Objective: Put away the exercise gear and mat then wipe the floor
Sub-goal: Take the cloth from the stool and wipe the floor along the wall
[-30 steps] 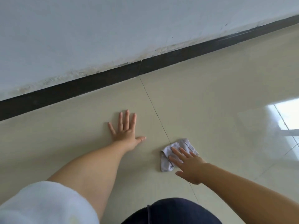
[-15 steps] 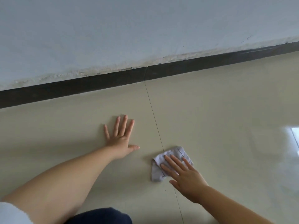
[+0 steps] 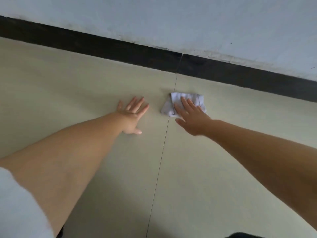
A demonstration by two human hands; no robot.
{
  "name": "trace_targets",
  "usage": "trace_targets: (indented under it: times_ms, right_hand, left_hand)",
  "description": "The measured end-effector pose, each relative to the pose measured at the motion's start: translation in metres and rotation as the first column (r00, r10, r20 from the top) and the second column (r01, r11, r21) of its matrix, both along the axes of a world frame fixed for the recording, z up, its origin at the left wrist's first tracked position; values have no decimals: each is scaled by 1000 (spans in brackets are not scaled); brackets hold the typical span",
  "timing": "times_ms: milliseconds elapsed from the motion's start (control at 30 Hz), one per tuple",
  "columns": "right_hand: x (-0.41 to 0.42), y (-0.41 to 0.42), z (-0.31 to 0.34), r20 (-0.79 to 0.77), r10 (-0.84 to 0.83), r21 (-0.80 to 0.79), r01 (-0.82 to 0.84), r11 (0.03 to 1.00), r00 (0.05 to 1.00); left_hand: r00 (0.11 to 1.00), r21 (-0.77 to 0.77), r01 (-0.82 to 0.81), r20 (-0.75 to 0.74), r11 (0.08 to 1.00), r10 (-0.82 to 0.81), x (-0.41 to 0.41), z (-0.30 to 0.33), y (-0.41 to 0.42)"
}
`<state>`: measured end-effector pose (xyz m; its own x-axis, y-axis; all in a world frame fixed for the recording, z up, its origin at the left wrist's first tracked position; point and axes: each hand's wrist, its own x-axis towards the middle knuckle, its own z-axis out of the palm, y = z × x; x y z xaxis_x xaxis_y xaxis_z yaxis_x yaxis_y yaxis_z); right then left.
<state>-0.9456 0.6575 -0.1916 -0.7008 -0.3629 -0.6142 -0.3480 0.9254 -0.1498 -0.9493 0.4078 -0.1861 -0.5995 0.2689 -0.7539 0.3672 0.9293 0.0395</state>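
R hand [image 3: 192, 118] sits just right of center frame, fingers straight and together, palm down, pressing flat on the cloth [image 3: 184, 103]. Not curled round it, just laid on top w/ the fingertips reaching about mid-cloth. Thumb sticks out to the left, off the cloth, over the floor [image 3: 223, 169]. R forearm runs down to the right edge of frame, bare.

Cloth is pale grey-white, folded into a rough, rumpled square, flat on the floor. Its left edge touches the thin grout line [image 3: 163, 152] that runs from the baseboard [image 3: 103, 47] down to the bottom of frame. Cloth lies near the baseboard but apart from it, a strip of floor between.

L hand [image 3: 133, 115] is just left of the grout line, near the cloth but not touching. Fingers straight, slightly spread, palm flat on the floor, holding nothing; thumb points right toward the line. L forearm goes down to lower left, w/ a white sleeve [image 3: 18, 206] blurred at the corner.

Floor is beige tile, matte sheen. Baseboard is black, slanting from upper left down to mid right, w/ a joint right above the grout line. Above it the wall [image 3: 188, 19] is pale blue-grey, scuffed along the bottom edge. Dark fabric shows at the bottom edge of frame, too cropped to tell more.
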Motion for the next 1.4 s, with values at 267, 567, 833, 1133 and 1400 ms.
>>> trace_targets:
  times_ms: [267, 567, 833, 1133, 1400]
  right_hand:
    - [299, 22, -36, -204, 178, -189, -218, 958, 963]
    - [48, 83, -25, -141, -352, -109, 339, 935, 925]
    - [35, 80, -21, -143, -384, -105, 372, 922, 912]
    - [351, 78, -25, -140, -184, -167, 160, 973, 973]
    - [50, 135, -28, -198, -490, -142, 470, 871, 849]
  left_hand:
    - [868, 344, -159, -397, 925, 297, 133, -18, 81]
    - [951, 215, -296, -25, 931, 308, 149, -7, 120]
    - [960, 186, -278, 55, 942, 273, 138, 1, 111]
    - [951, 73, -266, -146, 961, 274, 148, -1, 155]
    - [956, 82, -283, -55, 956, 287, 142, -12, 180]
